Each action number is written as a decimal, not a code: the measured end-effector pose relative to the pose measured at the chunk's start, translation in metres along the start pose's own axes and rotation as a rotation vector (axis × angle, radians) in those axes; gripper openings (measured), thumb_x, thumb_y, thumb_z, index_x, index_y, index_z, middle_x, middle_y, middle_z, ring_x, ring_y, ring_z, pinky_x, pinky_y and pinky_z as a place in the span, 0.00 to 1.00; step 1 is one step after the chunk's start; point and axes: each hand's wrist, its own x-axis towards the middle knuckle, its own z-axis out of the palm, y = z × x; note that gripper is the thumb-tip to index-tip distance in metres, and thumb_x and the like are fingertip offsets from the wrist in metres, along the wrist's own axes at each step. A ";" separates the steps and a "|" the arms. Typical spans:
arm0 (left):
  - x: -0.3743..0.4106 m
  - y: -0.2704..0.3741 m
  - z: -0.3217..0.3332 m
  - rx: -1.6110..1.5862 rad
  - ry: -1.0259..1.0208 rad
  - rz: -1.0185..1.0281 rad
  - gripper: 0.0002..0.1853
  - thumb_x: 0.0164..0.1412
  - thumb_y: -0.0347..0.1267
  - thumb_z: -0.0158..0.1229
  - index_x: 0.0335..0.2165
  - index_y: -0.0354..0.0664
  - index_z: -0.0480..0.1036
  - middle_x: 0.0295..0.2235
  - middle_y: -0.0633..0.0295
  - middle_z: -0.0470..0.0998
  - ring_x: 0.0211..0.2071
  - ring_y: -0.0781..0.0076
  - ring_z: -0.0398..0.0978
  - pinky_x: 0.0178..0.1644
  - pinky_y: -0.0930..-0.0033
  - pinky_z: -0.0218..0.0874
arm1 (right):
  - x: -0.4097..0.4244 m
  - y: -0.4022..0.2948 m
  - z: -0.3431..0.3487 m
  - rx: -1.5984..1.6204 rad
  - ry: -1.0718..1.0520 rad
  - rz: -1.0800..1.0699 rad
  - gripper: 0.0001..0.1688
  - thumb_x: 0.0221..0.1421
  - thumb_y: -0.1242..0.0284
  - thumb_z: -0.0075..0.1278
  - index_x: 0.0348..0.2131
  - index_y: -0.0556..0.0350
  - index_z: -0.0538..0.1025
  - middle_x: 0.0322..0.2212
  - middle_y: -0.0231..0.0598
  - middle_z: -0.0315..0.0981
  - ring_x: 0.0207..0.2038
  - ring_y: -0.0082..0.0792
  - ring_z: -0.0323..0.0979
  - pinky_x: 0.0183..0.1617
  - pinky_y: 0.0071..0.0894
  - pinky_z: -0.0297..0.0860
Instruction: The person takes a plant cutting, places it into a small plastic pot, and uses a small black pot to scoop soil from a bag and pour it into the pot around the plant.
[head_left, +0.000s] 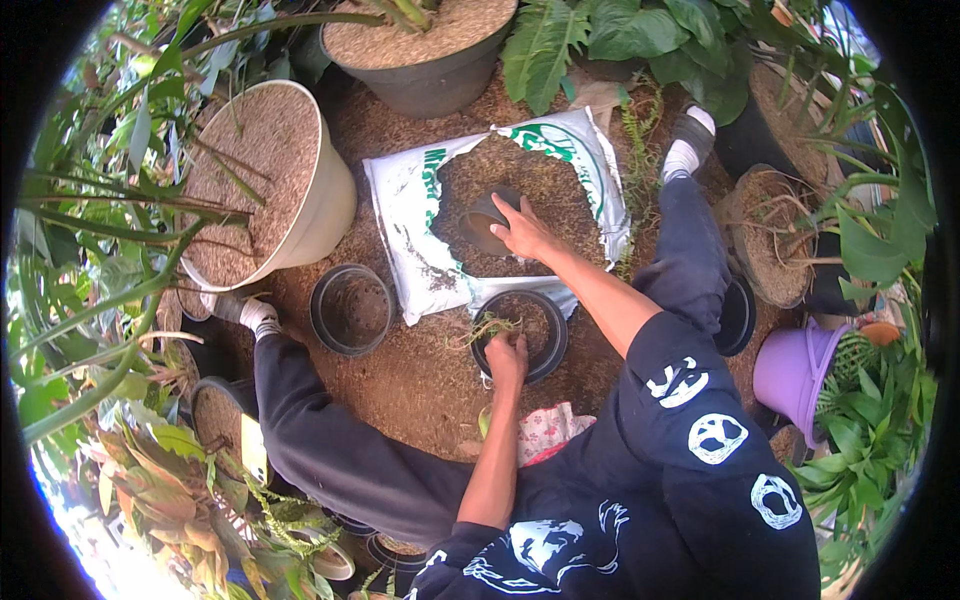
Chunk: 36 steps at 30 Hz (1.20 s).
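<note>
My left hand (507, 358) holds a small fern-like seedling (489, 328) by its base, over the near rim of a black plastic pot (555, 341) that has growing mix in it. Farther off, my right hand (525, 227) is at a small dark plastic pot (480, 225) lying on the mix, fingers spread along its side; whether it grips the pot is unclear. That pot lies in a torn-open white plastic bag (431, 296) of potting mix (555, 176). Left of the bag stands another black plastic pot (352, 310) with a little soil inside.
A large cream pot (322, 214) stands at the left, a large dark pot (427, 82) at the top. To the right are a purple pot (795, 375) and several potted plants. A floral cloth (551, 431) lies between my legs. A yellow phone-like object (253, 450) is by my left knee.
</note>
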 end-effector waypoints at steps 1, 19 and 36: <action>0.001 -0.002 0.000 0.020 0.004 0.001 0.10 0.53 0.26 0.63 0.35 0.29 0.79 0.30 0.43 0.82 0.32 0.55 0.83 0.39 0.62 0.72 | 0.000 -0.006 0.003 -0.018 -0.017 0.002 0.40 0.63 0.56 0.48 0.68 0.28 0.50 0.65 0.75 0.37 0.61 0.71 0.58 0.63 0.58 0.60; 0.003 -0.005 0.000 -0.036 -0.005 -0.021 0.09 0.55 0.25 0.61 0.35 0.29 0.79 0.29 0.45 0.82 0.31 0.59 0.83 0.37 0.64 0.72 | 0.014 -0.043 -0.020 -0.037 0.360 -0.006 0.61 0.41 0.67 0.71 0.66 0.34 0.50 0.57 0.58 0.49 0.45 0.66 0.73 0.48 0.53 0.75; 0.003 0.003 0.002 -0.033 0.040 -0.009 0.10 0.51 0.25 0.63 0.35 0.33 0.81 0.28 0.48 0.83 0.31 0.59 0.83 0.39 0.66 0.70 | -0.021 -0.013 -0.013 -0.143 -0.216 -0.017 0.61 0.40 0.66 0.70 0.67 0.25 0.52 0.65 0.71 0.35 0.57 0.69 0.64 0.60 0.51 0.67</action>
